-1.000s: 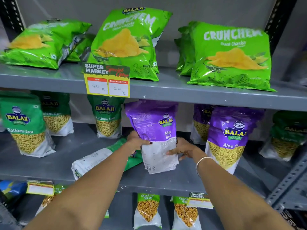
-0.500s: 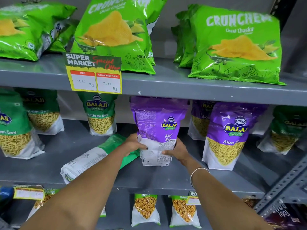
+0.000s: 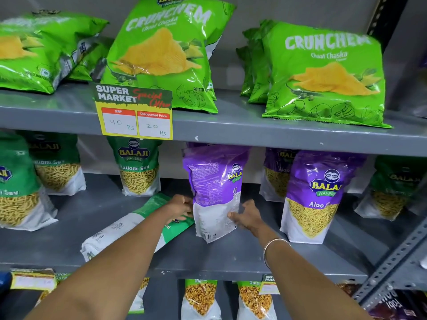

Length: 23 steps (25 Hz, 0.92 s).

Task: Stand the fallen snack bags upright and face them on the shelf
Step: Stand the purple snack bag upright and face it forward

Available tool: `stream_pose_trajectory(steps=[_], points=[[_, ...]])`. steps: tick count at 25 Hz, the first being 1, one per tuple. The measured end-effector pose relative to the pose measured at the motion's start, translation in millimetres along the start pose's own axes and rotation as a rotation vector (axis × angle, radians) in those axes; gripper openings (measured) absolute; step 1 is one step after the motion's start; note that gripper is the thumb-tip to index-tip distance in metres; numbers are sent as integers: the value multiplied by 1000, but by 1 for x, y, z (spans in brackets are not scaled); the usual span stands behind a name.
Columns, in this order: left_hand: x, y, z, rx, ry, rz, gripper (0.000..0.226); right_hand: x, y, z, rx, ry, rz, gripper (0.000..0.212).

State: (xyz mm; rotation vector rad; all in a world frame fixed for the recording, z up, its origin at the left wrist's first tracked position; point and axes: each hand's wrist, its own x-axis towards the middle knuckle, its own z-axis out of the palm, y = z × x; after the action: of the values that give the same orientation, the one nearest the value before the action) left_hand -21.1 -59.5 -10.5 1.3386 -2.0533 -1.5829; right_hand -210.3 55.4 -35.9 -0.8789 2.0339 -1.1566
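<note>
A purple Aloo Sev bag (image 3: 213, 188) stands upright on the grey middle shelf (image 3: 219, 257), turned so its printed back and side face me. My left hand (image 3: 180, 205) presses its left edge and my right hand (image 3: 246, 215) grips its lower right edge. A green Ratlami Sev bag (image 3: 129, 227) lies flat on the shelf, partly under my left forearm. Another purple Aloo Sev bag (image 3: 317, 195) stands face forward to the right.
Green Ratlami Sev bags (image 3: 138, 167) stand along the left of the shelf. Crunchem chips bags (image 3: 323, 72) sit on the upper shelf, one at far left (image 3: 34, 56) lying tilted. A price tag (image 3: 134, 114) hangs on the upper edge. A perforated upright (image 3: 397, 255) rises at right.
The purple bag in both hands has moved back and deeper onto the shelf, rotating so more of its printed back shows. The camera has moved closer.
</note>
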Motion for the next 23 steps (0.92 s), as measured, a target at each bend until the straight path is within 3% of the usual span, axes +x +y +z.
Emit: stream_pose_trajectory(steps=[3,4,8,12,14,20,23], points=[[3,-4,2,7,50,46,16,-3,-4,-2,39,-185,25,36],[2,-4,4,9,51,58,22,-6,-7,-3,-4,-242,22,38],[9,-6,11,41,58,64,94,-11,-12,-3,-97,-373,4,71],[12,-3,15,11,-6,77,113,-15,-15,3,-91,-472,-22,90],[11,-1,19,-34,-25,76,111,-15,-12,7,-107,-397,-34,97],[3,13,21,-88,-169,71,73,-16,-8,7,-117,-290,-82,72],[4,17,13,-38,-88,41,58,-14,-6,0,-84,-311,-121,72]])
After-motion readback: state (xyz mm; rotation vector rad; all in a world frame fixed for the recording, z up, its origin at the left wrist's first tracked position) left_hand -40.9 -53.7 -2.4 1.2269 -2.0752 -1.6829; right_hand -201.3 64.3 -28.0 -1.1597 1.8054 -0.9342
